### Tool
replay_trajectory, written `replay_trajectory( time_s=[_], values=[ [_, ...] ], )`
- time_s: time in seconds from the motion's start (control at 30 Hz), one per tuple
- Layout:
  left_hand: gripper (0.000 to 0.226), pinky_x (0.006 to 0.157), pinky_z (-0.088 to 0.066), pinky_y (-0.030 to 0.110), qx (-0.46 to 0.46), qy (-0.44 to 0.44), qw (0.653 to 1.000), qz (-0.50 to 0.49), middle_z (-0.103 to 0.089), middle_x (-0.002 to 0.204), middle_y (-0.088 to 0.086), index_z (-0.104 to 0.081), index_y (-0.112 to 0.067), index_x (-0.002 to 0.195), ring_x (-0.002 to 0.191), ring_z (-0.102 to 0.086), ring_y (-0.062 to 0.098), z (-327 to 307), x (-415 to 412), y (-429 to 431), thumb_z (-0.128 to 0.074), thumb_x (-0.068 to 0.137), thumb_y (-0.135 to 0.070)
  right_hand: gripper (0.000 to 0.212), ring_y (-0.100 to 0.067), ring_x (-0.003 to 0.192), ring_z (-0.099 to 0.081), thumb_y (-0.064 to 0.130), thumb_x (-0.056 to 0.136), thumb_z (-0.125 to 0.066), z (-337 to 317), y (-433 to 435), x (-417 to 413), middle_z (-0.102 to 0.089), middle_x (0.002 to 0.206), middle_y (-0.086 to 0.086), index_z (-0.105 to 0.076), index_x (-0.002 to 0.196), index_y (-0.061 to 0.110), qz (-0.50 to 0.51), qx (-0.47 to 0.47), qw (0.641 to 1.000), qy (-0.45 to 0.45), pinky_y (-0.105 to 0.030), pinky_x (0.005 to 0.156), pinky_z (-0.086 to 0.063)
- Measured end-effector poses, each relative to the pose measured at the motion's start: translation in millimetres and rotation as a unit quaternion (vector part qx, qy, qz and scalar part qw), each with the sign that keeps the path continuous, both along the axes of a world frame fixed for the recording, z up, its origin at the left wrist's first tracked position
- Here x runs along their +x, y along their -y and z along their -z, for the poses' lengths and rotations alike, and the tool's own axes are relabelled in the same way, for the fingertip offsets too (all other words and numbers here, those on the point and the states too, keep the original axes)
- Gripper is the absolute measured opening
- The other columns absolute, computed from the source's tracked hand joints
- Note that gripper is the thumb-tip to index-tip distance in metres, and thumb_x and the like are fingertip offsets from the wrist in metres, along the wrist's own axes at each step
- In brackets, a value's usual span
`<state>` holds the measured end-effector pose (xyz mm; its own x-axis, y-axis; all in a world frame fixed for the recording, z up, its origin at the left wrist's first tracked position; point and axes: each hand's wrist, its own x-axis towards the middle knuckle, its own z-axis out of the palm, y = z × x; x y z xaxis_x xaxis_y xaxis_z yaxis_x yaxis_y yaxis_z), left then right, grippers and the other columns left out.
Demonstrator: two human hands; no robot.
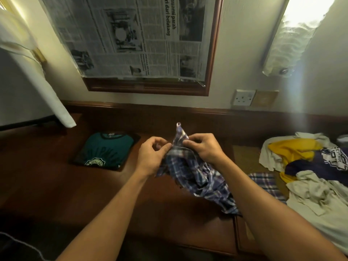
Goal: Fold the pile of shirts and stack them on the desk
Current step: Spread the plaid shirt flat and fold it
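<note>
Hands, left (150, 157) and right (205, 150), on crumpled purple-white plaid shirt (194, 176)

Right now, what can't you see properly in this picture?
Head view:
Plaid shirt: bunched between left hand and right hand; its own folds hide the buttons.
Pile of shirts: cut off by the right edge, overlapping, so uncountable.
Green folded shirt: print too dim to read.
Newspaper: small print too tiny.
</note>
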<state>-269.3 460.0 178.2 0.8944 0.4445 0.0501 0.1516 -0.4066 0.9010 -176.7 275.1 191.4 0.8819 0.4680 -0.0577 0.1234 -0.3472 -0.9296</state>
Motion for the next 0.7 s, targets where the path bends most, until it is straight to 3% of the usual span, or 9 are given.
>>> replay_trajectory(
  time_s=[0.1,0.2,0.3,0.37,0.47,0.57,0.63,0.7],
  values=[
    [0.007,0.077,-0.061,0.029,-0.123,-0.019,0.99,0.068,-0.074,0.099,0.0,-0.07,-0.019,0.102,0.096,-0.072,0.021,0.2,-4.9,10.2,-0.07,0.094,-0.02,0.013,-0.013,0.081,-0.075,0.03,0.089,-0.076,-8.9,4.4,7.4,-0.078,0.087,0.003,-0.079,0.095,0.019,0.029,0.057,0.997,-0.051,-0.032,0.073,-0.061],
    [0.016,0.089,-0.055,0.02,-0.123,-0.022,0.984,0.127,-0.072,0.107,-0.006,-0.068,-0.018,0.111,0.098,-0.069,0.001,1.1,-1.3,13.3,-0.066,0.096,-0.014,0.017,-0.021,0.086,-0.076,0.028,0.087,-0.078,-8.9,6.9,14.7,-0.078,0.09,-0.004,-0.079,0.097,0.014,0.027,0.07,0.994,-0.076,-0.045,0.083,-0.062],
    [0.016,0.086,-0.058,0.029,-0.094,-0.039,0.985,0.139,-0.076,0.102,0.005,-0.073,-0.008,0.108,0.095,-0.071,0.012,1.9,7.1,14.7,-0.07,0.094,-0.016,0.022,-0.021,0.089,-0.075,0.032,0.082,-0.081,-5.7,10.6,23.6,-0.078,0.094,-0.002,-0.079,0.098,0.017,0.052,0.062,0.991,-0.105,-0.047,0.085,-0.061],
    [0.014,0.083,-0.059,0.044,-0.091,-0.049,0.99,0.1,-0.077,0.095,0.01,-0.075,-0.007,0.1,0.086,-0.072,0.021,1.1,13.1,15.9,-0.075,0.091,-0.018,0.027,-0.014,0.096,-0.072,0.037,0.083,-0.08,-3.4,12.8,28.3,-0.076,0.099,0.004,-0.078,0.106,0.022,0.078,0.002,0.996,-0.043,-0.038,0.089,-0.06],
    [0.021,0.075,-0.059,0.049,-0.092,-0.07,0.993,-0.001,-0.077,0.083,0.01,-0.076,-0.013,0.08,0.075,-0.072,0.023,-1.3,23.3,15.4,-0.083,0.082,-0.033,0.034,-0.007,0.097,-0.066,0.041,0.087,-0.077,-1.1,14.6,18.9,-0.072,0.102,0.01,-0.074,0.116,0.023,0.135,-0.081,0.983,0.099,-0.033,0.089,-0.057],
    [0.024,0.064,-0.062,0.045,-0.207,-0.063,0.971,-0.099,-0.076,0.082,0.015,-0.071,-0.01,0.069,0.071,-0.074,0.025,-12.2,30.9,14.5,-0.083,0.082,-0.026,0.042,-0.008,0.102,-0.066,0.058,0.083,-0.074,10.1,11.7,-8.8,-0.074,0.105,0.011,-0.075,0.113,0.028,0.016,-0.138,0.982,0.125,-0.041,0.093,-0.054],
    [0.026,0.062,-0.063,0.044,-0.258,-0.037,0.952,-0.16,-0.073,0.081,0.018,-0.066,-0.002,0.071,0.074,-0.075,0.028,-21.2,34.3,11.3,-0.084,0.083,-0.017,0.068,-0.021,0.124,-0.052,0.07,0.077,-0.07,27.0,6.0,-30.3,-0.064,0.13,0.006,-0.061,0.134,0.032,-0.083,-0.28,0.947,0.133,-0.046,0.103,-0.042],
    [0.029,0.061,-0.063,0.043,-0.252,-0.023,0.946,-0.204,-0.069,0.078,0.014,-0.062,-0.003,0.068,0.073,-0.074,0.027,-32.8,30.8,7.7,-0.083,0.083,-0.015,0.083,-0.03,0.133,-0.037,0.068,0.078,-0.069,53.6,2.9,-45.7,-0.048,0.144,0.001,-0.042,0.148,0.032,-0.108,-0.391,0.9,0.161,-0.05,0.104,-0.031]
  ],
)
